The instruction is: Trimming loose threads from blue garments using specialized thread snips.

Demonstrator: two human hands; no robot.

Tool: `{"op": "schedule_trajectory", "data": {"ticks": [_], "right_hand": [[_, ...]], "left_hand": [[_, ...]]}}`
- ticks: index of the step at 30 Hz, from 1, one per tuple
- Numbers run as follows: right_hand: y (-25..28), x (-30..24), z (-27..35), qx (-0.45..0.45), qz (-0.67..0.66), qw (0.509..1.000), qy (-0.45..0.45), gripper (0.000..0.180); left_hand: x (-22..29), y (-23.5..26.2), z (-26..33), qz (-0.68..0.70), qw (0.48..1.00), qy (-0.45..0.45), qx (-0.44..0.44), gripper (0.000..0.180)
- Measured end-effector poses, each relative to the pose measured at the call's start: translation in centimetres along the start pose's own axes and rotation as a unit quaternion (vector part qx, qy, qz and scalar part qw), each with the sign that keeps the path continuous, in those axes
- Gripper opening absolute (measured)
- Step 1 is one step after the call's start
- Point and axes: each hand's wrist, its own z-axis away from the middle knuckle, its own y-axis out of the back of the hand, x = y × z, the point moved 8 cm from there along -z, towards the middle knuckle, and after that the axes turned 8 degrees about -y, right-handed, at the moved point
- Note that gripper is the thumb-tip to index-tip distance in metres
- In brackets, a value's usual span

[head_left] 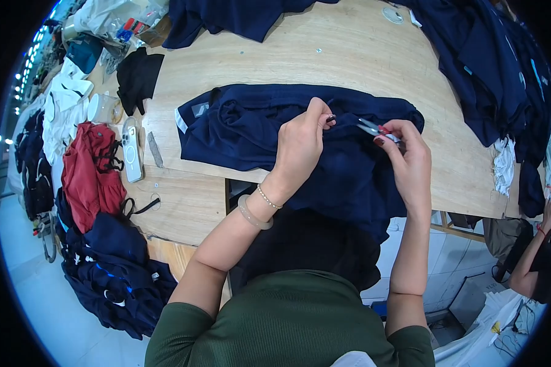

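Head view: wooden table [361, 55] (garment-strewn) fills workshop.

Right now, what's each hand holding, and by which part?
Left hand pinches a fold of the navy garment near its upper edge. Right hand grips small thread snips by the red handle end, blades pointing left.

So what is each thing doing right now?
Navy garment: spread on the table, bunched, pinched by the left hand.
Thread snips: gripped in the right hand, tips at the cloth.
Phone: lying flat.
Red garment: crumpled in a heap.
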Motion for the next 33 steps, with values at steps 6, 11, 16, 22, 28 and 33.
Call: {"op": "schedule_trajectory", "data": {"ticks": [6, 11, 16, 22, 28, 33], "right_hand": [[-1.8, -2.2, -0.5, -0.008, 0.11, 0.988, 0.11, 0.015], [-2.6, -2.9, -0.8, -0.009, 0.15, 0.98, 0.132, 0.016], [-3.1, -2.9, -0.9, -0.008, 0.161, 0.976, 0.145, 0.018], [-3.3, -2.9, -0.9, -0.011, 0.171, 0.974, 0.149, 0.017], [-3.4, -2.7, -0.7, -0.008, 0.148, 0.977, 0.151, 0.015], [0.2, -0.1, -1.1, 0.034, -0.113, 0.991, 0.069, 0.011]], "left_hand": [[0.4, 0.0, -0.2, -0.004, 1.0, -0.002, 0.003, 0.009], [0.5, 0.0, -0.3, -0.004, 1.0, -0.003, -0.002, 0.009], [0.2, -0.1, -0.3, 0.009, 1.0, 0.002, -0.001, 0.009], [0.1, -0.2, -0.2, 0.01, 1.0, -0.001, -0.001, 0.008], [-0.4, -0.2, -0.1, 0.023, 0.999, 0.038, -0.01, 0.01], [0.6, 1.5, 0.3, 0.057, 0.995, 0.008, 0.078, 0.006]]}}
